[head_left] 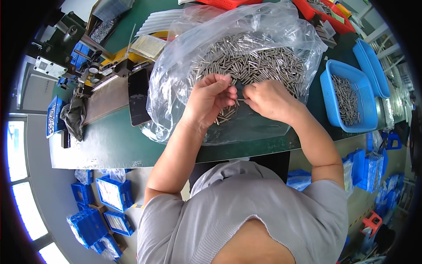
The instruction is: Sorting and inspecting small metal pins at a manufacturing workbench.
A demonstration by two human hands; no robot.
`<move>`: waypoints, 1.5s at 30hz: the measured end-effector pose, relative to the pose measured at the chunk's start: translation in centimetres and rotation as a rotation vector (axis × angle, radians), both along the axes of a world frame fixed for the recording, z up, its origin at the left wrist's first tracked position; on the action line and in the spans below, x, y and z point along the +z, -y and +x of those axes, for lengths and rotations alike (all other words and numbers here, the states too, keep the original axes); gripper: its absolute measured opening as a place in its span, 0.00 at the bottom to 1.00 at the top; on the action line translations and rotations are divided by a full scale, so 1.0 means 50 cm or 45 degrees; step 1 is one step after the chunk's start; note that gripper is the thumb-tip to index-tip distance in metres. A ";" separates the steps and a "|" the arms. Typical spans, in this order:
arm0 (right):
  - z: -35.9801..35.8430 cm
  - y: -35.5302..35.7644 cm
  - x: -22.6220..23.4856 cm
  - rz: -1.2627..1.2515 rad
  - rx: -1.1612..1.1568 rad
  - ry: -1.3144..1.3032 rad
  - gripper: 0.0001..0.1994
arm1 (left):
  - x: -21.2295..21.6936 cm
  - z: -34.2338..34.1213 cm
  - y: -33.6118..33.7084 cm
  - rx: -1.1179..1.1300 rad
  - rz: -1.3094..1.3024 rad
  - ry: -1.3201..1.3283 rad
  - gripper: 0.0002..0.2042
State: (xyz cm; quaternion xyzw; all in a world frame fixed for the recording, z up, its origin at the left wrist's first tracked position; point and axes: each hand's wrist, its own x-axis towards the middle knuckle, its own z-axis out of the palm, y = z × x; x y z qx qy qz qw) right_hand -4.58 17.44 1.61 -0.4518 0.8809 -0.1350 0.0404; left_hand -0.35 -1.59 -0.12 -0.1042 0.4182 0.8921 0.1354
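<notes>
A big heap of small silver metal pins lies in an opened clear plastic bag on the dark green table. My left hand is bunched at the near edge of the heap, its fingers closed around several pins. My right hand is right beside it, pinching a thin pin that bridges the gap between both hands' fingertips. A few loose pins lie under my left hand.
A blue plastic basket with more pins stands at the right, another blue basket behind it. A black phone lies left of the bag, beside a metal machine. Red trays sit at the back. Blue bins stand on the floor.
</notes>
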 end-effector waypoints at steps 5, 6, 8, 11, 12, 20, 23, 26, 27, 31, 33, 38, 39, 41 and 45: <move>-0.027 -0.012 0.010 -0.200 -0.090 0.229 0.05 | 0.000 0.001 -0.001 -0.045 -0.016 -0.008 0.05; -0.031 -0.018 0.017 -0.364 -0.093 0.380 0.05 | 0.001 0.002 -0.002 -0.046 -0.017 -0.010 0.05; -0.034 -0.024 0.034 -0.443 -0.090 0.544 0.05 | 0.000 0.003 -0.005 -0.101 -0.018 -0.033 0.05; -0.033 -0.026 0.039 -0.501 -0.077 0.764 0.05 | -0.001 0.005 -0.008 -0.180 -0.029 -0.077 0.05; -0.034 -0.025 0.032 -0.479 -0.082 0.802 0.05 | 0.000 0.005 -0.010 -0.187 -0.030 -0.077 0.05; -0.033 -0.023 0.027 -0.458 -0.108 0.961 0.05 | 0.008 0.010 -0.017 -0.171 -0.273 -0.128 0.05; -0.031 -0.019 0.022 -0.601 -0.080 0.965 0.05 | 0.008 0.009 -0.018 -0.129 -0.261 -0.136 0.05; -0.026 -0.016 0.027 -0.812 -0.171 1.102 0.06 | 0.003 0.005 -0.012 -0.155 -0.132 -0.107 0.05; -0.025 -0.013 0.027 -0.800 -0.147 1.041 0.07 | 0.001 0.006 -0.013 -0.153 -0.132 -0.107 0.05; -0.021 0.009 0.007 -0.824 -0.126 1.018 0.08 | -0.011 0.006 -0.012 -0.131 0.060 -0.100 0.04; -0.018 0.011 0.009 -0.857 -0.158 1.027 0.08 | -0.009 0.005 -0.010 -0.107 0.072 -0.081 0.04; -0.009 0.000 0.021 -0.894 -0.191 0.899 0.10 | -0.006 -0.001 -0.027 -0.106 0.135 -0.101 0.04; -0.009 -0.008 0.013 -0.836 -0.199 0.808 0.09 | -0.002 -0.002 -0.034 -0.118 0.066 -0.091 0.04; -0.002 -0.007 0.030 -0.806 -0.180 0.539 0.08 | 0.002 0.012 -0.029 -0.048 -0.017 -0.105 0.03; 0.004 -0.060 0.101 -0.911 -0.403 0.025 0.07 | -0.011 0.016 0.004 0.121 -0.032 -0.180 0.03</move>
